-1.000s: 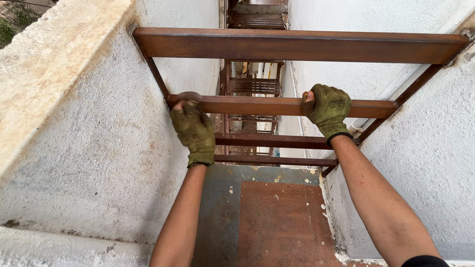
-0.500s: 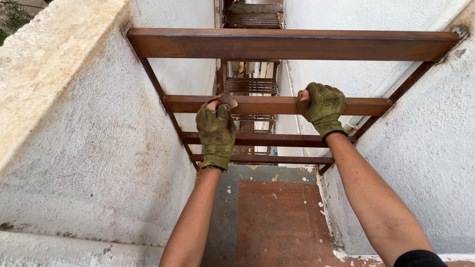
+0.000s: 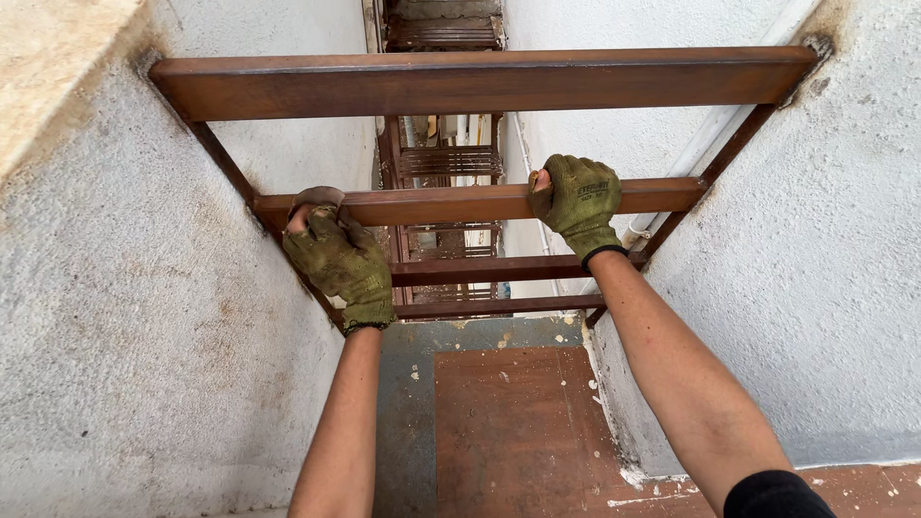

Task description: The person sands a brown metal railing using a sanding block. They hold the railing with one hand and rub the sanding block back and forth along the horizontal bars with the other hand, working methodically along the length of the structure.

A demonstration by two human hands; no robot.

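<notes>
Two gloved hands hold a rusty brown metal bar between two white walls.

The left hand, in a green glove, is wrapped tight around the left end of the bar, near the middle left of the frame. The right hand, in the same kind of glove, is closed over the bar right of the middle. A wider bar runs across the top. Two thin bars sit lower down. The red-brown floor is far below.
</notes>
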